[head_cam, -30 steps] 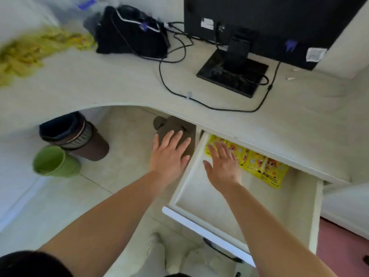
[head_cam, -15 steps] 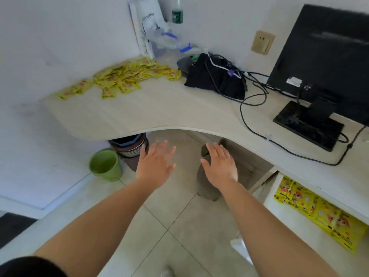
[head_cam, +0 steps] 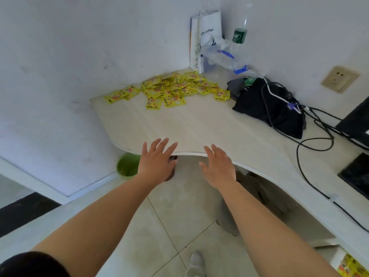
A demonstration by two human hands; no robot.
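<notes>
Several yellow sachets (head_cam: 171,89) lie scattered in the far corner of the pale desk (head_cam: 199,124). My left hand (head_cam: 156,159) reaches forward with fingers spread, its fingertips over the desk's front edge, holding nothing. My right hand (head_cam: 218,165) is beside it, flat and empty, also at the desk edge. More yellow sachets (head_cam: 350,266) show in the open drawer at the bottom right corner.
A black bag (head_cam: 265,108) with cables lies on the desk to the right. A white paper bag (head_cam: 205,37), a plastic bottle (head_cam: 240,31) and clear plastic stand in the corner. A green bin (head_cam: 127,163) sits on the floor under the desk. A monitor base (head_cam: 357,174) is at right.
The view has swung left from the drawer to the desk corner. Both hands left the drawer area and moved up and forward to the desk edge, still empty.
</notes>
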